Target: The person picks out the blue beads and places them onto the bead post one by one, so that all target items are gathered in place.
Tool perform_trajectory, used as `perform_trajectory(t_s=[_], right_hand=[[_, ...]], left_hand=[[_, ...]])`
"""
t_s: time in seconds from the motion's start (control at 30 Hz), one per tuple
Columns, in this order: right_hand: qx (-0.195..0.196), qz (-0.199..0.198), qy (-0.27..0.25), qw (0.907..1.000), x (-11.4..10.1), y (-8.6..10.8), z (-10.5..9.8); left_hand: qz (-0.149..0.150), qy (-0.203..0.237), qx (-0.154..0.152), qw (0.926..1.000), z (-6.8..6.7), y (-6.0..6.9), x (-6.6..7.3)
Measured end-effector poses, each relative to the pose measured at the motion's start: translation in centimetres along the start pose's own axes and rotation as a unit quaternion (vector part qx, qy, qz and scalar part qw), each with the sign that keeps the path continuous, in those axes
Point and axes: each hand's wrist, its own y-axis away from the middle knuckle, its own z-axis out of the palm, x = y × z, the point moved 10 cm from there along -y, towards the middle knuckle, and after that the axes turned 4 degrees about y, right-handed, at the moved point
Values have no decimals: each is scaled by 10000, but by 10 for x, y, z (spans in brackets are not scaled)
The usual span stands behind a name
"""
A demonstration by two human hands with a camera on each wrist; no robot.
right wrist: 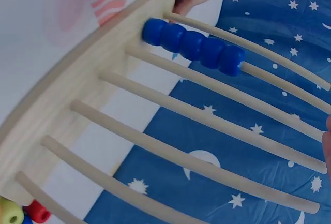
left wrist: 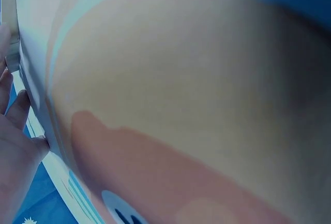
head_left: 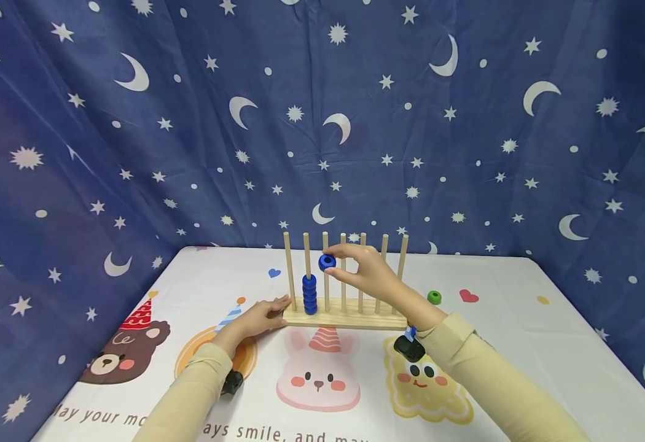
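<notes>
A: What takes up most of our view?

B: The starry blue curtain [head_left: 311, 67], filling the top and sides. Below it we have the white tablecloth [head_left: 234, 276], and in the lower middle our wooden rack [head_left: 339, 316] stands upright, its seven pegs [head_left: 290, 270] in a row.

A: Anything in our way?

B: The right forearm [head_left: 422, 310], slanting up from the lower right, covers parts of the rightmost pegs.

A: And our hands?

B: At centre left, the left hand [head_left: 258, 317] holds the rack's end between thumb and fingertips, other fingers loosely apart, probably so it can't slide. Right of centre, the right hand [head_left: 369, 270] pinches a single blue bead [head_left: 322, 264] between thumb and fingertip, likely by its sides to leave the hole free.

A: Where exactly is that bead?

B: In front of the third peg's upper part; we can't tell whether they touch. Just left, a five-bead blue stack [head_left: 309, 294] sits around the second peg.

A: Any loose ones?

B: A green bead [head_left: 434, 298] right of the rack, and a red bead [right wrist: 37, 212] at the right-wrist view's lower left, partly hidden by the base.
</notes>
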Motion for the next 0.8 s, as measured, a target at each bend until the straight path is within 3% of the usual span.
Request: perform_trajectory(t_s=[0.37, 0.8], right_hand=[[-26, 204, -601, 9980, 0, -31, -6], [-106, 347, -465, 9983, 8, -54, -4]], left_hand=[[7, 34, 24, 10000, 0, -1, -1], [-28, 86, 71, 9999, -2, -1, -2]])
